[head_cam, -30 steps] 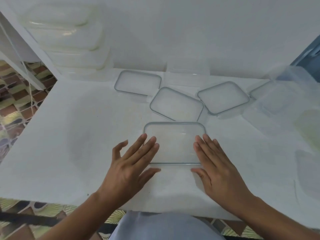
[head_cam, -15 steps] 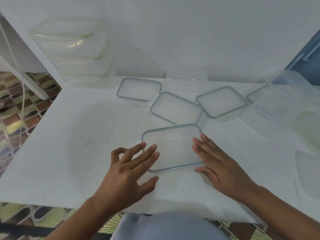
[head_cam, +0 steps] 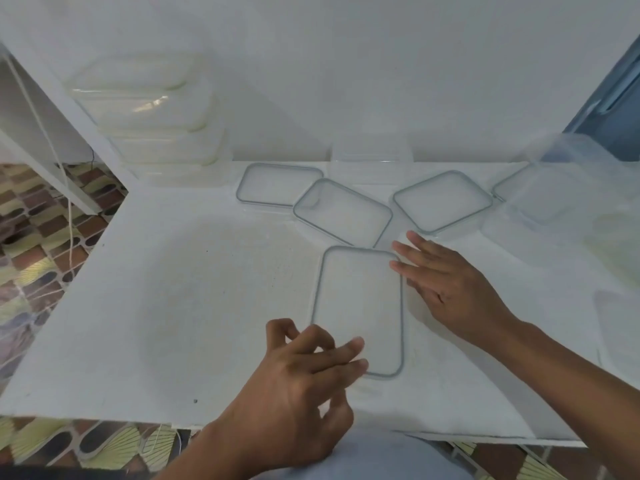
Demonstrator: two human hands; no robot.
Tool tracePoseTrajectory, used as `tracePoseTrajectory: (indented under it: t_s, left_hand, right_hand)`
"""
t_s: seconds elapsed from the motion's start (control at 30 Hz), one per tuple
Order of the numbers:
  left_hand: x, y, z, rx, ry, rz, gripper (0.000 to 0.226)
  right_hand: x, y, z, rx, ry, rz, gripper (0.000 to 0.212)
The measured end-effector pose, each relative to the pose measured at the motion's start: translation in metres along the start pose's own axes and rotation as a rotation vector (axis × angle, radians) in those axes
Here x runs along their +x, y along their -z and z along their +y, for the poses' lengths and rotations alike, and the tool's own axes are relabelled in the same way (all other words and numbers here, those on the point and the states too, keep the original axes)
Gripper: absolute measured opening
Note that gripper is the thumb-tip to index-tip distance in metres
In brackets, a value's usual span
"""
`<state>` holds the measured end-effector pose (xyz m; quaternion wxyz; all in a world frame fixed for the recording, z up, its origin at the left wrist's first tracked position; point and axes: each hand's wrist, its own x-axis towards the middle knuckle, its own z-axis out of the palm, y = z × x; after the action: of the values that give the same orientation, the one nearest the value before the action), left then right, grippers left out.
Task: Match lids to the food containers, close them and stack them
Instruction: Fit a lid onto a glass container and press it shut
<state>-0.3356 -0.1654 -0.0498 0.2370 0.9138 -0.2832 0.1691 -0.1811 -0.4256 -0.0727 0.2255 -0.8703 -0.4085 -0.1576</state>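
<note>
Currently, the clear rectangular plastic lid with a grey seal rim (head_cam: 358,310) lies flat on the white desk (head_cam: 207,306), near the middle of its near edge. Its long axis runs from the near edge toward the far edge.

The left hand (head_cam: 298,386) is at the lid's near left corner. Its fingers are loosely bent, with the tips resting on the lid and no pinch visible. The right hand (head_cam: 450,289) lies flat with straight, spread fingers touching the lid's right long side at the far corner.

Both hands therefore sit on opposite corners. Three similar clear lids (head_cam: 343,212) lie beyond it, and faint clear open containers (head_cam: 554,188) stand toward the right edge. The right hand is nearer those, so it likely fetches the matching base.
</note>
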Motion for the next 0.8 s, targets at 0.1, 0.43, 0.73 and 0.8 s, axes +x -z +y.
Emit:
tracePoseTrajectory:
  t_s: [0.1, 0.43, 0.73, 0.8]
  left_hand:
    - [0.005, -0.006, 0.002, -0.009, 0.011, -0.011, 0.037]
    - [0.004, -0.007, -0.035, 0.023, 0.142, -0.164, 0.091]
    - [-0.001, -0.013, -0.031, 0.018, 0.151, -0.127, 0.092]
    - [0.000, -0.010, -0.031, 0.015, 0.155, -0.150, 0.092]
  right_hand:
    - [-0.002, 0.004, -0.015, 0.023, -0.139, 0.014, 0.041]
    - [-0.024, 0.032, -0.081, -0.051, -0.215, -0.655, 0.116]
    - [-0.027, 0.030, -0.063, 0.007, -0.131, -0.623, 0.111]
    - [-0.028, 0.030, -0.060, -0.034, -0.107, -0.601, 0.110]
